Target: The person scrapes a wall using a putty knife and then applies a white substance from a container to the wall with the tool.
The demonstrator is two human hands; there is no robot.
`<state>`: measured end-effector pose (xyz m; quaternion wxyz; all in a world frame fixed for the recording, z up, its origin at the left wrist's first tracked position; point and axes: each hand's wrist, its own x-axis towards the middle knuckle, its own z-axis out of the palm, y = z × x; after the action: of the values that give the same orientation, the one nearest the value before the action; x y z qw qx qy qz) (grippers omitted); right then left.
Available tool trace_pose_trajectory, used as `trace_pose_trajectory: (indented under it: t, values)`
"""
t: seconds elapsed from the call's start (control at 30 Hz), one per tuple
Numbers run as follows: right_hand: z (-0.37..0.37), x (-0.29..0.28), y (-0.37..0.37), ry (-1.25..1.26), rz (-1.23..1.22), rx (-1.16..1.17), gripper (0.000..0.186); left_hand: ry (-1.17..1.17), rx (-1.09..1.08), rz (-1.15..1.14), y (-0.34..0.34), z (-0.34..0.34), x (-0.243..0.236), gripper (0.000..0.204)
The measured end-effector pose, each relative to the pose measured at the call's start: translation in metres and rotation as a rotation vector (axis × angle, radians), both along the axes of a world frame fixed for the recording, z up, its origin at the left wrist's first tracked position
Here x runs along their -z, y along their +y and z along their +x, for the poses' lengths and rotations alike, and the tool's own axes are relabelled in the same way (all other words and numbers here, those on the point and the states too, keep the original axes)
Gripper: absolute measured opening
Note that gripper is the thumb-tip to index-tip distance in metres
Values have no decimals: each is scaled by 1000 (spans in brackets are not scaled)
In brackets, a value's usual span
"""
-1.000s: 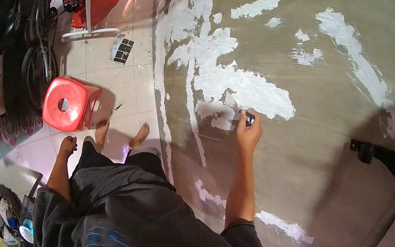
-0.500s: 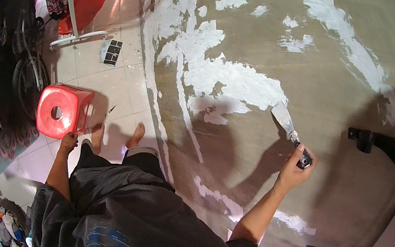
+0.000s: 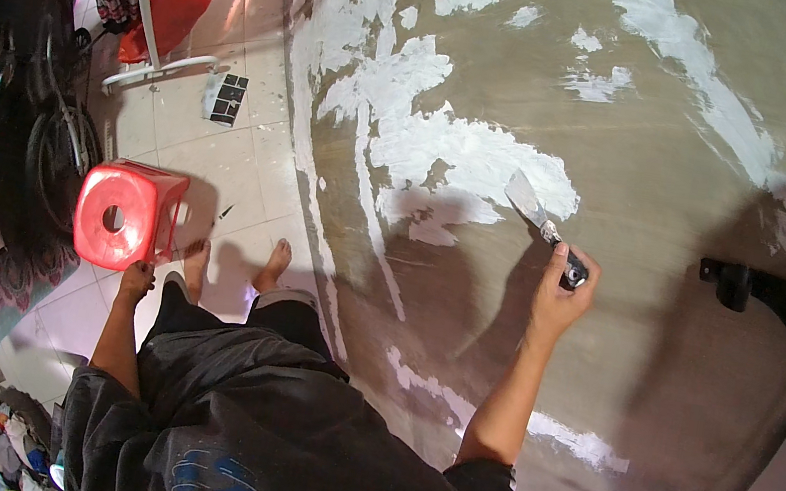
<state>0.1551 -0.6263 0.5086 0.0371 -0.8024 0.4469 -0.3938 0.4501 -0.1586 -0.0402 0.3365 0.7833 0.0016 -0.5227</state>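
Note:
My right hand (image 3: 562,294) grips the dark handle of a putty knife (image 3: 537,210). Its broad metal blade lies over a large white patch of filler (image 3: 471,156) on the grey-brown wall (image 3: 611,196). Whether the blade touches the surface is hard to tell. My left hand (image 3: 138,281) hangs low at my side with curled fingers, overlapping the near corner of a red plastic stool (image 3: 160,223) in the view. What those fingers hold, if anything, is hidden.
A black bracket (image 3: 734,283) juts from the wall at right. Left of the stool stands a bicycle (image 3: 57,133); beyond it is a white rack (image 3: 145,10) with clothes. A black-and-white piece (image 3: 228,100) lies on the tiled floor (image 3: 210,155). Bundled cloth (image 3: 14,438) sits lower left.
My right hand has moved left and slightly up with the putty knife, carrying the blade from the white patch's right end further over it. My left hand has stayed nearly still.

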Motion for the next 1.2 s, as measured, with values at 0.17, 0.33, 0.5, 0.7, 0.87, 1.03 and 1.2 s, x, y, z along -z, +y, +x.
trace_pose_trajectory:
  t: [0.17, 0.33, 0.5, 0.7, 0.87, 1.03, 1.2]
  values:
    - [16, 12, -5, 52, 0, -18, 23, -25, -14, 7, 14, -10, -1, 34]
    - [27, 32, -17, 71, 61, -28, 22, -33, -2, 26, 18, -12, -3, 32]
    - [44, 47, -20, 86, 115, -16, 21, -31, -47, 4, 11, -11, -10, 32]
    - [64, 79, -27, 101, 127, -72, 23, -47, -47, 22, 13, -7, -8, 34]
    - [69, 106, -32, 136, 185, -113, 26, -94, 14, -17, 11, 0, -6, 36]
    - [68, 69, 1, -65, 301, -66, 25, -32, 9, 1, 20, 8, 14, 36]
    - [9, -2, 15, -66, -101, 27, 21, -37, 81, -18, 9, 15, 21, 35]
